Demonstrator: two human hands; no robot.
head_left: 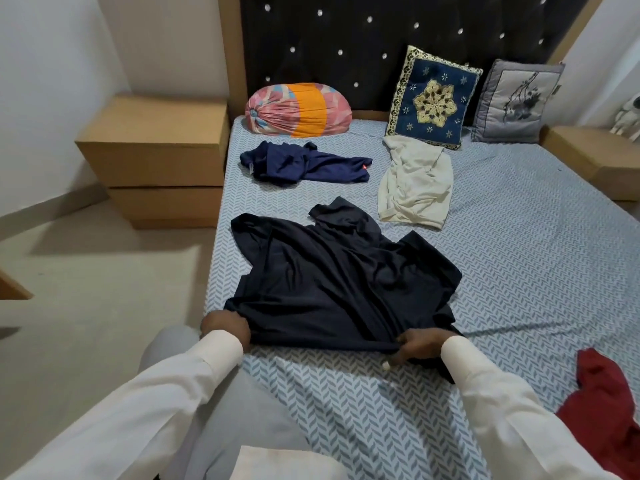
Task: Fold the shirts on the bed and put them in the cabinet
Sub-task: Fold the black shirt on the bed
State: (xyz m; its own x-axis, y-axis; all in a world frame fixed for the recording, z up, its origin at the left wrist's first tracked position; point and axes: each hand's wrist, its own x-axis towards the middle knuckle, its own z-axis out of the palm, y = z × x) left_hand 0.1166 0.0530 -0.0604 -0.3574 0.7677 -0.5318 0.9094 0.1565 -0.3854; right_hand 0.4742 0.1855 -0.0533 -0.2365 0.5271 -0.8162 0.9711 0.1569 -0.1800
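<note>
Nearest, right of the dark shirt [346, 282] and closer in on the bed [536, 254], a red shirt [602, 410] lying crumpled, not yet folded. At the dark shirt's near hem, left grip [225, 325] clamped on the left corner and right grip [420, 348] pinching the same hem further right, both curled tight round the cloth. Keep both grips firm, draw the hem taut and level, then lay it flat to spread the body free of the ridges running up its middle. Smooth the bunched sleeves and collar at the far end outward before any fold. Beyond the dark shirt, a cream shirt [415, 181] to the far right and a blue shirt [301, 164] to the far left, both rumpled. Cabinet not in view.
</note>
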